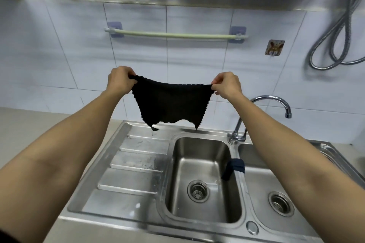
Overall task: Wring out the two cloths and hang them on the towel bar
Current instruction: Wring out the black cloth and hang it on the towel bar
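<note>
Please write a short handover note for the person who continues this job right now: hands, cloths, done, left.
Left hand and right hand each pinch a top corner of the black cloth, spread out above the sink.
Second, dark blue cloth lies over the divider between the basins.
Towel bar is bare; nothing hung yet.
Left: hang the black cloth, then wring and hang the blue one.

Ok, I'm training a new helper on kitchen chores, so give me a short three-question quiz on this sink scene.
1. True or false: a cloth already hangs on the towel bar.
2. Which hands hold the black cloth? A) left only B) right only C) both
3. Where is the second cloth?

Key:
1. False; the bar is bare.
2. C; the left hand and right hand each pinch a top corner.
3. Draped over the divider between the two sink basins.
</note>
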